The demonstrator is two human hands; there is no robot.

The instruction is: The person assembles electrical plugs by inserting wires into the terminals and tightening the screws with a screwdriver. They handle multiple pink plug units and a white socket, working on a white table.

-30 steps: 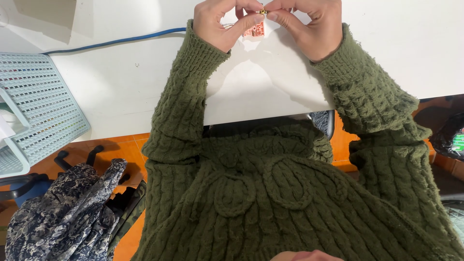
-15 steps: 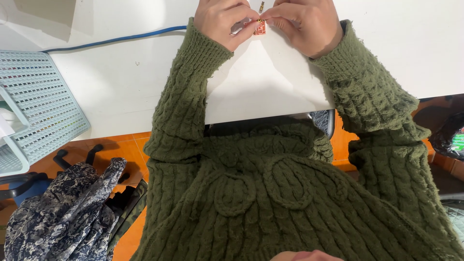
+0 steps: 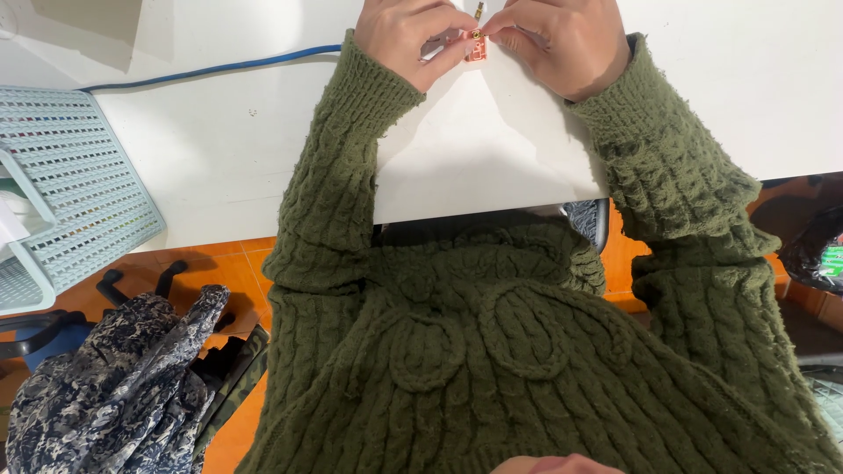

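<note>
Near the far edge of the white desk (image 3: 219, 149), both hands meet over a white paper sheet (image 3: 474, 149). Left hand (image 3: 408, 35) fingers curled, thumb and forefinger pinching a small red part (image 3: 476, 48) with a brass tip. Right hand (image 3: 562, 39) also curled, fingertips closed on the same part from the other side. Green knit sleeves rest on the desk. Blue cable (image 3: 211, 70) runs along desk behind left arm. Pale perforated basket (image 3: 70, 184) at left edge. Camo jacket (image 3: 114, 395) below on a chair, over orange floor.
</note>
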